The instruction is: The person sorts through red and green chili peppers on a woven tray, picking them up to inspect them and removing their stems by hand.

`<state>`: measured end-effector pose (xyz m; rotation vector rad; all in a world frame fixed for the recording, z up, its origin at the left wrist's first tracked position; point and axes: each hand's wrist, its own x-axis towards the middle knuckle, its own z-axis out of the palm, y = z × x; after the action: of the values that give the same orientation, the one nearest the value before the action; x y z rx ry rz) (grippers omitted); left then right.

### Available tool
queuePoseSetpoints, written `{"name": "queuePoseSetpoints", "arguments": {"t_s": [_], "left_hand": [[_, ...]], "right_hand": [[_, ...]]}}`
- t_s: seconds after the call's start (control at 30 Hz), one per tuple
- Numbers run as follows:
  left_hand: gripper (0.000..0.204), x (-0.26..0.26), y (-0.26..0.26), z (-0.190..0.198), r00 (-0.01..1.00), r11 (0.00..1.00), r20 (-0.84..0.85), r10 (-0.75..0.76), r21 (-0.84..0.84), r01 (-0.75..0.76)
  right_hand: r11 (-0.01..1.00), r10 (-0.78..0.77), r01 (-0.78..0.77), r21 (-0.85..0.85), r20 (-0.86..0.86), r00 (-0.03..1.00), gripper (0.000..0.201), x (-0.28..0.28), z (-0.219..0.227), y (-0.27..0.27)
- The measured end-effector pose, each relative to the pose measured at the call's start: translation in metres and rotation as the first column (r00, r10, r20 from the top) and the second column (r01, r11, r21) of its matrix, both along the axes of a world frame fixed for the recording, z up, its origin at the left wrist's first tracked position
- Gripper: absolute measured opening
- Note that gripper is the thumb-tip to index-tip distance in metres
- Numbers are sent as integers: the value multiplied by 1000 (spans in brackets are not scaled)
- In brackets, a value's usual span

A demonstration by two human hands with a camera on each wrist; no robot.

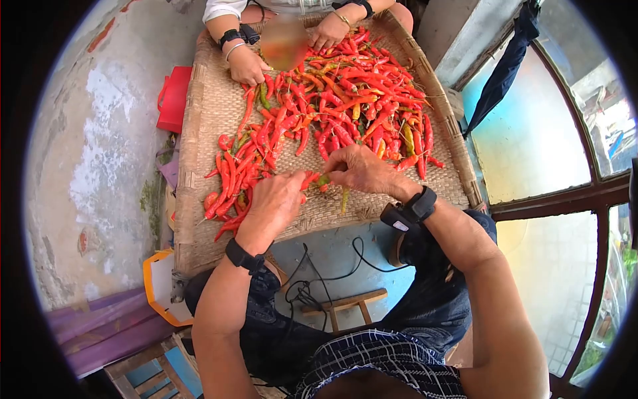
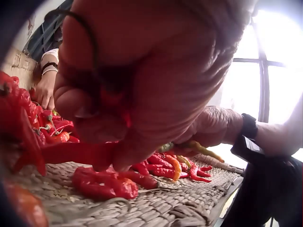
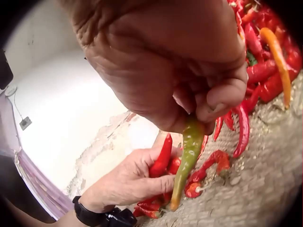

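Note:
In the head view, my left hand (image 1: 274, 201) is over the near left part of a woven tray, its fingers curled round red chili peppers (image 1: 310, 178). One red chili pepper (image 3: 163, 157) sticks up from that hand in the right wrist view. My right hand (image 1: 364, 170) is just to its right, above the tray. Between thumb and fingers it pinches a green chili pepper (image 3: 190, 150), whose tip hangs down and turns orange. Loose red chili peppers (image 2: 106, 183) lie on the weave beneath my left hand.
A big heap of red chili peppers (image 1: 372, 86) covers the far part of the woven tray (image 1: 199, 133). Across from me, another person's hands (image 1: 247, 65) reach into it. Windows (image 1: 531, 133) stand on the right, a wall on the left. Black cables (image 1: 312, 286) lie below the tray.

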<state>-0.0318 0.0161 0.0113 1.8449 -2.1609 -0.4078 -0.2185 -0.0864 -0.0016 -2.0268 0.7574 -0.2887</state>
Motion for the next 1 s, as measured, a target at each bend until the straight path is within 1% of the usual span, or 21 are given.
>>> {"name": "queuePoseSetpoints", "arguments": {"t_s": [0.03,0.13,0.2,0.23,0.27,0.3,0.33,0.37,0.4,0.43,0.47,0.5,0.53,0.57,0.6,0.63,0.67,0.73,0.8,0.9,1.0], "left_hand": [[19,4,0,-1,996,998,84,28,59,-33],[19,15,-3,-1,991,998,121,54,19,-57],[17,20,-5,2,995,997,78,64,-40,-61],[18,21,-8,4,991,992,-64,117,-33,-119],[18,22,-9,5,965,985,-203,166,-18,-174],[13,19,-12,5,923,979,-362,131,-101,-178],[13,18,-12,7,924,978,-361,129,-106,-178],[12,16,-12,9,764,971,-601,235,109,-212],[10,14,-12,13,537,931,-761,364,321,-177],[10,12,-12,12,539,932,-761,361,316,-177],[11,9,-12,9,394,928,-841,370,353,-116],[11,7,-12,6,238,925,-895,378,378,-46],[11,4,-13,4,239,927,-898,371,372,-42],[12,1,-13,2,206,930,-909,362,367,-15],[14,-2,-13,1,173,933,-920,352,360,11],[15,-4,-12,4,195,925,-910,365,378,36],[15,-5,-12,4,193,929,-915,355,369,40],[17,-5,-10,4,242,904,-884,400,424,56],[19,-6,-8,4,248,917,-892,377,397,33],[24,-1,-8,-1,163,901,-887,432,415,-128],[27,8,-10,-10,103,922,-917,384,377,-82]], "right_hand": [[1000,0,0,2,-1,1000,16,-2,4,-3],[1000,-14,13,-24,-63,998,12,-11,22,-13],[973,-217,216,85,3,976,10,-17,35,-22],[974,-225,222,36,131,966,14,-21,28,-33],[974,-227,224,34,133,965,14,-22,24,-37],[877,-464,340,340,414,783,19,-20,27,-37],[711,-691,304,634,548,472,24,-18,30,-39],[658,-749,382,648,512,421,31,-18,29,-41],[662,-746,381,646,517,420,31,-18,29,-39],[759,-639,414,503,451,623,37,-19,27,-33],[845,-516,404,349,335,789,43,-20,25,-25],[930,-325,268,251,225,919,44,-17,27,-16],[969,-183,136,206,228,956,43,-8,20,-7],[989,-86,63,135,173,981,38,-2,12,3],[976,-66,25,216,185,980,30,6,10,14],[956,-46,-15,294,199,979,25,10,9,21],[959,-48,-10,284,196,979,25,9,5,23],[992,30,-41,116,96,995,25,10,4,23],[993,39,-44,109,47,998,24,5,5,19],[990,109,-108,89,-13,994,23,-1,0,11],[995,88,-86,59,-26,996,22,-6,6,-2]]}}
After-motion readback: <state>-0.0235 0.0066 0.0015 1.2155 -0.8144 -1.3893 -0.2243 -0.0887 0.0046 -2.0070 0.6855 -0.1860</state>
